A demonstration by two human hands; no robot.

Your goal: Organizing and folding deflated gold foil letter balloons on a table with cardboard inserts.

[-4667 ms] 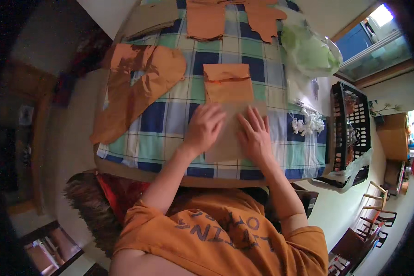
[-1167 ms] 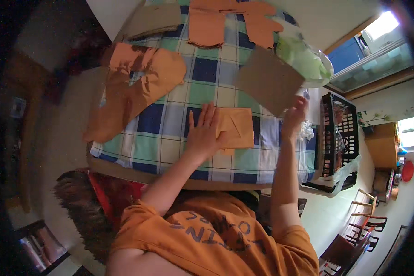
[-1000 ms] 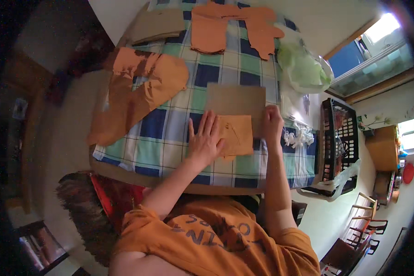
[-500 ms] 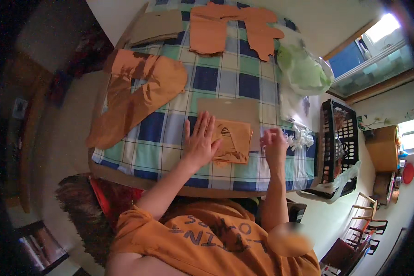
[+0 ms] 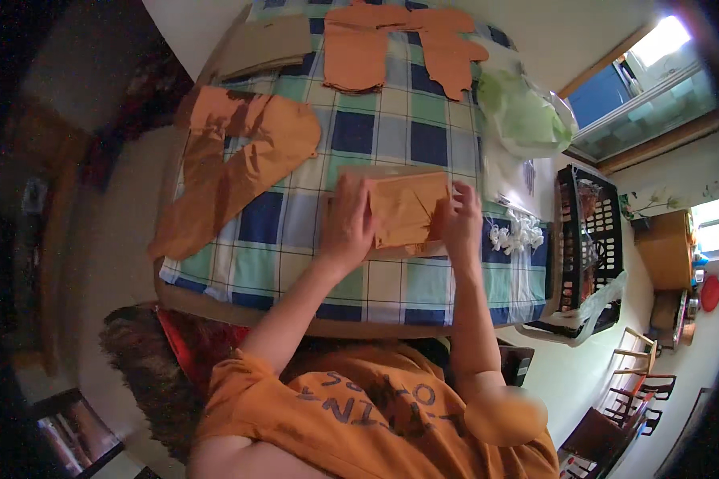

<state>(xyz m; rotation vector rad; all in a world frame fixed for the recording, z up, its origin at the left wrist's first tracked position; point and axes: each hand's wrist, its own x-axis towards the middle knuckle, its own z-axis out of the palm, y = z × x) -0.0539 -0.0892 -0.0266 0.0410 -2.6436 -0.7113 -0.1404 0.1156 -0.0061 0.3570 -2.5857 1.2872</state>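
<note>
A folded orange fabric piece (image 5: 407, 209), with dark creases or print on it, is held between my two hands near the table's front. My left hand (image 5: 348, 219) grips its left side, fingers partly behind it and blurred. At its right edge my right hand (image 5: 462, 222) closes with bent fingers. A beige card (image 5: 387, 170) shows behind the folded piece; how the two touch is hidden.
A larger orange piece (image 5: 256, 152) lies at the left. Orange pieces (image 5: 355, 56) and stacked beige cards (image 5: 265, 48) lie at the back. To the right are a greenish plastic bag (image 5: 523, 116), white strings (image 5: 519, 231) and a black crate (image 5: 571, 255).
My right hand has moved from beside the white strings to the folded piece's right edge. The piece, lying flat under my left hand before, is now raised and turned between both hands.
</note>
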